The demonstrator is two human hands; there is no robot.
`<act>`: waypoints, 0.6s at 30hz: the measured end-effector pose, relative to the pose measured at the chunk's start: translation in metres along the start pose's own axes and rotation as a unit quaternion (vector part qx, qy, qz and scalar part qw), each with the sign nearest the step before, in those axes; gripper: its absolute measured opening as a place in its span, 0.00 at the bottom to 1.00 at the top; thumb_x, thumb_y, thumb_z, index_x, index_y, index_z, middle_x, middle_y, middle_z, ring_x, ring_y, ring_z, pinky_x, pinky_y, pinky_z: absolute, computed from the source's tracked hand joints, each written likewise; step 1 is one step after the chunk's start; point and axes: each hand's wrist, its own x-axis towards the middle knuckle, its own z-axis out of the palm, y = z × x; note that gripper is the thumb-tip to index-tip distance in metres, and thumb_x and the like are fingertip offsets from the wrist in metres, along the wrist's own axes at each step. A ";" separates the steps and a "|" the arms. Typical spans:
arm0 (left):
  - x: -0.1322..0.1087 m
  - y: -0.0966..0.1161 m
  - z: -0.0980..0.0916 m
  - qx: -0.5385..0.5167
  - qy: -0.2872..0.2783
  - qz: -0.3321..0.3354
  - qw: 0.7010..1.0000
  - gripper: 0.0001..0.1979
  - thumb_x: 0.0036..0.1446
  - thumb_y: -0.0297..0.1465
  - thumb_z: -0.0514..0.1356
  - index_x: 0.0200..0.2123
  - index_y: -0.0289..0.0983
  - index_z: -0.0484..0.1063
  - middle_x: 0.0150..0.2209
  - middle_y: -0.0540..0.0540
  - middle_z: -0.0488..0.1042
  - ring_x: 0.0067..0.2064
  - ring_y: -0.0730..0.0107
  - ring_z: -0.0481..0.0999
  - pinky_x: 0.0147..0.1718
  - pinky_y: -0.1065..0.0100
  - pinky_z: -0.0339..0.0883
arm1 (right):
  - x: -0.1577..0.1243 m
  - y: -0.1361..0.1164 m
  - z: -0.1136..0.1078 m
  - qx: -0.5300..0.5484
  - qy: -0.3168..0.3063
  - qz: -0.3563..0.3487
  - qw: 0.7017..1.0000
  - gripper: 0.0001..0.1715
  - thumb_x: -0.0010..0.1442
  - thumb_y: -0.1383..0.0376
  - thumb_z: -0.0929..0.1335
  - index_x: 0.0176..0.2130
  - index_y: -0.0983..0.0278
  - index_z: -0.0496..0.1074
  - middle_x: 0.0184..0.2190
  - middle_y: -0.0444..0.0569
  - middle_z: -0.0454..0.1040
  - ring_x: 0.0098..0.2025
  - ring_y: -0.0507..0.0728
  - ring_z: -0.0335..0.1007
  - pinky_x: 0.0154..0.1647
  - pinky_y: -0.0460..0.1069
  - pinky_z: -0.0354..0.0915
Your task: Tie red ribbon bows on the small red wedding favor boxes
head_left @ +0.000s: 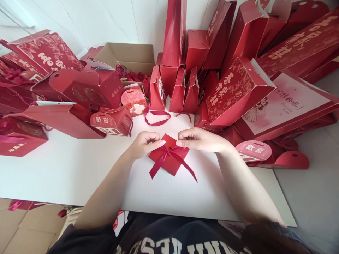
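Note:
A small red gift box (173,169) lies turned cornerwise on the white table (148,197). Across its top a dark red satin ribbon (158,165) is tied in a bow, with two loose tails spreading toward me. My left hand (145,144) pinches the bow's left side between thumb and curled fingers. On the opposite side, my right hand (200,139) grips the bow's right loop in a similar pinch. The loops are partly covered by my fingertips.
Red gift boxes (111,121) crowd the left, and tall red bags (230,93) lean along the back and right. An open cardboard box (127,53) with red items stands at the back. A loose ribbon loop (157,123) lies beyond my hands.

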 end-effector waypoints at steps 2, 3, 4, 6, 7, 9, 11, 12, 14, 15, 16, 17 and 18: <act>0.000 0.001 0.002 0.013 -0.003 0.001 1.000 0.25 0.60 0.37 0.60 0.19 0.36 0.48 0.20 0.55 0.46 0.22 0.81 0.47 0.21 0.71 0.42 | 0.000 0.000 0.001 -0.001 -0.012 0.013 1.000 0.26 0.65 0.48 0.64 0.26 0.63 0.56 0.24 0.39 0.49 0.26 0.49 0.45 0.26 0.46 0.47; 0.000 0.002 0.003 0.024 0.000 0.005 1.000 0.25 0.60 0.37 0.59 0.19 0.36 0.48 0.20 0.55 0.46 0.22 0.81 0.47 0.21 0.71 0.42 | 0.000 0.000 0.001 -0.003 -0.017 0.017 1.000 0.26 0.65 0.48 0.64 0.26 0.62 0.55 0.24 0.39 0.49 0.26 0.49 0.45 0.26 0.46 0.47; 0.000 0.002 0.004 0.040 0.008 0.011 0.999 0.25 0.60 0.36 0.59 0.19 0.36 0.47 0.20 0.55 0.45 0.22 0.81 0.47 0.21 0.71 0.42 | 0.000 0.000 0.001 -0.006 -0.022 0.020 1.000 0.27 0.65 0.48 0.64 0.25 0.62 0.54 0.24 0.39 0.49 0.26 0.49 0.44 0.26 0.46 0.46; -0.001 0.004 0.004 0.079 0.030 0.030 0.996 0.26 0.59 0.36 0.59 0.19 0.36 0.47 0.19 0.55 0.45 0.22 0.81 0.46 0.21 0.71 0.41 | 0.000 0.000 0.001 -0.016 -0.028 0.021 0.999 0.27 0.65 0.48 0.63 0.25 0.62 0.53 0.24 0.39 0.49 0.26 0.49 0.44 0.26 0.46 0.46; -0.002 0.005 0.005 0.098 0.042 0.038 0.994 0.26 0.59 0.36 0.59 0.19 0.36 0.46 0.19 0.55 0.44 0.22 0.81 0.46 0.21 0.70 0.41 | 0.000 0.000 0.001 -0.023 -0.028 0.019 0.999 0.27 0.66 0.48 0.63 0.25 0.62 0.53 0.24 0.39 0.49 0.26 0.49 0.45 0.26 0.46 0.46; -0.004 0.008 0.005 0.131 0.063 0.050 0.988 0.26 0.59 0.35 0.59 0.18 0.36 0.45 0.18 0.55 0.44 0.21 0.81 0.46 0.20 0.70 0.41 | 0.000 0.000 0.001 -0.034 -0.029 0.013 0.999 0.27 0.66 0.48 0.62 0.26 0.62 0.54 0.24 0.39 0.50 0.26 0.49 0.46 0.26 0.46 0.47; -0.005 0.010 0.005 0.164 0.081 0.056 0.982 0.25 0.60 0.34 0.58 0.19 0.36 0.44 0.18 0.54 0.44 0.21 0.81 0.46 0.20 0.70 0.40 | 0.000 0.000 0.002 -0.039 -0.030 0.007 0.999 0.26 0.66 0.48 0.62 0.26 0.62 0.54 0.24 0.39 0.50 0.26 0.49 0.46 0.27 0.46 0.47; -0.006 0.011 0.005 0.183 0.091 0.060 0.977 0.25 0.60 0.33 0.58 0.19 0.36 0.44 0.19 0.54 0.43 0.21 0.81 0.45 0.20 0.70 0.40 | 0.001 0.000 0.002 -0.041 -0.030 0.006 0.999 0.26 0.66 0.48 0.62 0.26 0.62 0.54 0.24 0.39 0.50 0.26 0.49 0.47 0.27 0.46 0.47; -0.007 0.012 0.006 0.222 0.110 0.071 0.966 0.25 0.60 0.33 0.57 0.20 0.36 0.43 0.19 0.54 0.43 0.21 0.80 0.44 0.20 0.69 0.40 | 0.001 0.000 0.002 -0.045 -0.029 0.005 0.999 0.26 0.67 0.48 0.62 0.26 0.62 0.53 0.24 0.39 0.50 0.26 0.49 0.46 0.27 0.46 0.47; -0.008 0.013 0.006 0.240 0.117 0.077 0.961 0.25 0.60 0.32 0.56 0.20 0.36 0.42 0.19 0.54 0.42 0.21 0.80 0.44 0.20 0.69 0.39 | 0.001 0.000 0.003 -0.049 -0.028 0.005 0.998 0.26 0.67 0.48 0.62 0.26 0.62 0.53 0.24 0.39 0.50 0.26 0.49 0.46 0.27 0.46 0.47; -0.008 0.013 0.006 0.256 0.124 0.083 0.955 0.25 0.60 0.32 0.56 0.20 0.36 0.42 0.18 0.54 0.42 0.21 0.80 0.44 0.20 0.69 0.40 | 0.001 0.000 0.003 -0.051 -0.026 0.005 0.998 0.26 0.67 0.49 0.62 0.26 0.62 0.53 0.25 0.39 0.50 0.26 0.49 0.46 0.27 0.46 0.47; -0.009 0.013 0.007 0.269 0.130 0.088 0.950 0.25 0.60 0.32 0.56 0.19 0.36 0.42 0.18 0.54 0.42 0.21 0.80 0.44 0.20 0.69 0.40 | 0.001 -0.001 0.003 -0.054 -0.025 0.004 0.998 0.26 0.67 0.49 0.62 0.26 0.62 0.53 0.25 0.39 0.50 0.26 0.49 0.46 0.27 0.46 0.47; -0.009 0.014 0.007 0.281 0.135 0.091 0.946 0.25 0.60 0.32 0.56 0.19 0.36 0.42 0.18 0.54 0.42 0.21 0.80 0.44 0.19 0.69 0.40 | 0.001 -0.001 0.002 -0.056 -0.025 0.003 0.998 0.26 0.67 0.49 0.62 0.26 0.62 0.53 0.25 0.39 0.50 0.26 0.49 0.46 0.27 0.46 0.48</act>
